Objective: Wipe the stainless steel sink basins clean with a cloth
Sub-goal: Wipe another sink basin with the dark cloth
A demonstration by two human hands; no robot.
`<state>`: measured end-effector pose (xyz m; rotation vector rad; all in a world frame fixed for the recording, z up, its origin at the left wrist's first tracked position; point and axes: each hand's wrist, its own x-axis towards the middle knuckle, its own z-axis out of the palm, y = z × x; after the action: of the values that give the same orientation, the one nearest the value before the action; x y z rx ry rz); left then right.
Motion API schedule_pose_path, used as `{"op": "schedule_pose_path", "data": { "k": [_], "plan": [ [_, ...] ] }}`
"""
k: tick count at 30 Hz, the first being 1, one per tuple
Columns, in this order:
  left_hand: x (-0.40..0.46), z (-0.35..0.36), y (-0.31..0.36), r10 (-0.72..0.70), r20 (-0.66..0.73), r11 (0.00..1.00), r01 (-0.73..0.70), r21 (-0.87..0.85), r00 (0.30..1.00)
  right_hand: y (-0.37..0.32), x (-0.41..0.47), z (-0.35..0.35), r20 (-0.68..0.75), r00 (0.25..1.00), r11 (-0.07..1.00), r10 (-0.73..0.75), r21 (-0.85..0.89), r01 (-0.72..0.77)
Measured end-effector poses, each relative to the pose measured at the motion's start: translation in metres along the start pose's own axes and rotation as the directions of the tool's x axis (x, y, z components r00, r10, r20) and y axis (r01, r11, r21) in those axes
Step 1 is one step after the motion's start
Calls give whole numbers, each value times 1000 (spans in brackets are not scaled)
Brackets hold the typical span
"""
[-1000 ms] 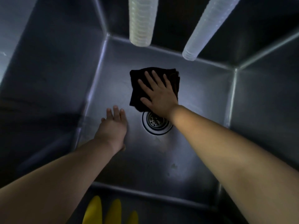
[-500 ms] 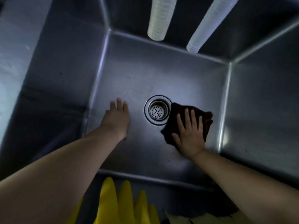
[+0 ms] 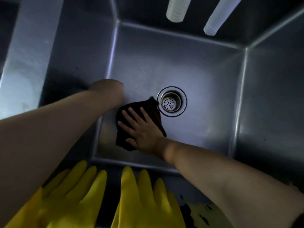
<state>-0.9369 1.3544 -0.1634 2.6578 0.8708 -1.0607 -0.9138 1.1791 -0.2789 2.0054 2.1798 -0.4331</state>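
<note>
The right hand (image 3: 142, 129) lies flat with fingers spread on a dark cloth (image 3: 122, 139), pressing it to the floor of the sink basin (image 3: 205, 76), likely so the whole palm drives the wipe. The cloth is crumpled, nearly black, one corner touching the rim of the drain strainer (image 3: 171, 101) just beyond the fingertips. The left hand (image 3: 108, 90) grasps nothing; it looks loosely curled at the basin's left wall, seemingly as a brace. Yellow rubber gloves (image 3: 92, 195) drape over the near edge, behind both wrists.
</note>
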Motion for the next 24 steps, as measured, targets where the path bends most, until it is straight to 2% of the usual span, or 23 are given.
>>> {"op": "schedule_pose_path", "data": {
  "k": [2, 4, 6, 12, 14, 16, 20, 24],
  "plan": [
    [1, 2, 2, 2, 10, 999, -1, -37, 1000, -2, -10, 4, 24, 986, 986, -165, -32, 166],
    [1, 4, 6, 1, 41, 997, 2, -80, 999, -1, -29, 10, 22, 942, 941, -335, -42, 336],
    [1, 4, 11, -2, 71, 995, 9, -102, 997, 4, -53, 18, -1, 897, 897, -442, -28, 441],
    [4, 10, 26, 28, 99, 997, -21, -74, 995, 47, -133, 34, 24, 889, 889, -457, -7, 458],
    [4, 16, 33, 51, 81, 998, -47, -50, 995, 66, -154, 35, 23, 903, 903, -429, -20, 429],
    [2, 24, 40, 71, 52, 997, -69, -41, 996, 85, -171, 37, -3, 941, 939, -339, -62, 338],
    [0, 40, 60, 110, 14, 993, -109, -37, 994, 120, -176, 32, -63, 995, 994, -74, -82, 69],
    [4, 49, 84, 81, 2, 996, -81, 42, 997, 159, -156, 22, -85, 975, 977, 205, -38, -209]
  ]
}}
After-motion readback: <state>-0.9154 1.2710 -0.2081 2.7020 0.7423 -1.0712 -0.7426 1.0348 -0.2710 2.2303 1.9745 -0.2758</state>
